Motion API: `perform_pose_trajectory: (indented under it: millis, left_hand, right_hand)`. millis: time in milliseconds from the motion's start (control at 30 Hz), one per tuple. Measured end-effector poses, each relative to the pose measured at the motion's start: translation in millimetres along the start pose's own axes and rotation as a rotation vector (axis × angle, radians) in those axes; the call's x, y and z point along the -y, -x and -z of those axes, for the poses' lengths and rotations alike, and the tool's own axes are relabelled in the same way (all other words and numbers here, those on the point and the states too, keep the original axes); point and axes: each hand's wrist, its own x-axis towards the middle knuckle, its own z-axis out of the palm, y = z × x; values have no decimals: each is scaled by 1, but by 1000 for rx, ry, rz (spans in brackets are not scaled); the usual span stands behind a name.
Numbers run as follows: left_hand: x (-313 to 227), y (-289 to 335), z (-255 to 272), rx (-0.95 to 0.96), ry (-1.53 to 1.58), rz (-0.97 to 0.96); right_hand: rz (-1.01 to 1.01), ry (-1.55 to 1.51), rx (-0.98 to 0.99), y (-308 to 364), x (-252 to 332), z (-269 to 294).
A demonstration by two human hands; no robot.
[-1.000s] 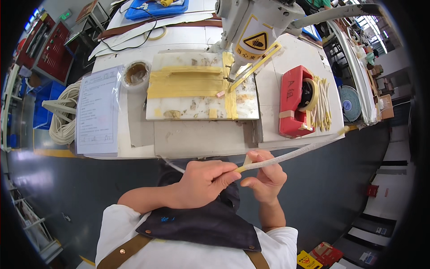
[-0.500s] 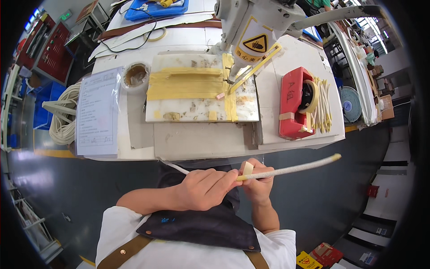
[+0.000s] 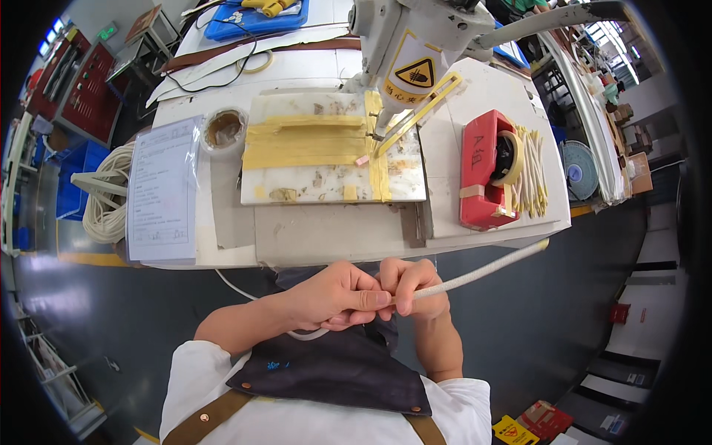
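Note:
Both hands meet just off the table's front edge, gripping a white cord (image 3: 482, 274). My left hand (image 3: 337, 297) is closed, its thumb pressed along the cord close to the other hand. Fingers of my right hand (image 3: 415, 288) pinch the cord right beside that thumb. To the right the cord sticks out and rises to a yellow-taped tip (image 3: 544, 244). On the left, a thinner white length runs down behind my left wrist and off to the table edge. The strip of tape between my hands is mostly covered by fingers.
A red tape dispenser (image 3: 475, 167) with a tape roll (image 3: 509, 159) stands right, beside several cut cord pieces (image 3: 530, 174). Mid-table, a machine head (image 3: 408, 67) overhangs a taped white slab (image 3: 297, 182). A sleeved paper sheet (image 3: 163, 193) and coiled cord (image 3: 107, 208) are left.
My fingers have closed over the tape that stood up between my hands. The cord's right end has dropped away from its earlier place, shifting slightly left and up; the left length now loops lower.

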Motion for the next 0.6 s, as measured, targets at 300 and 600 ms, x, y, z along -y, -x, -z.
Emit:
perform_pose_trajectory:
  millis: [300, 600]
  left_hand:
    - [9, 2, -10, -560, -822, -540]
    - [9, -11, 12, -825, -1425, -828]
  right_hand:
    - [164, 308, -403, -14, 31, 7]
    - [-14, 384, -460, -35, 28, 1]
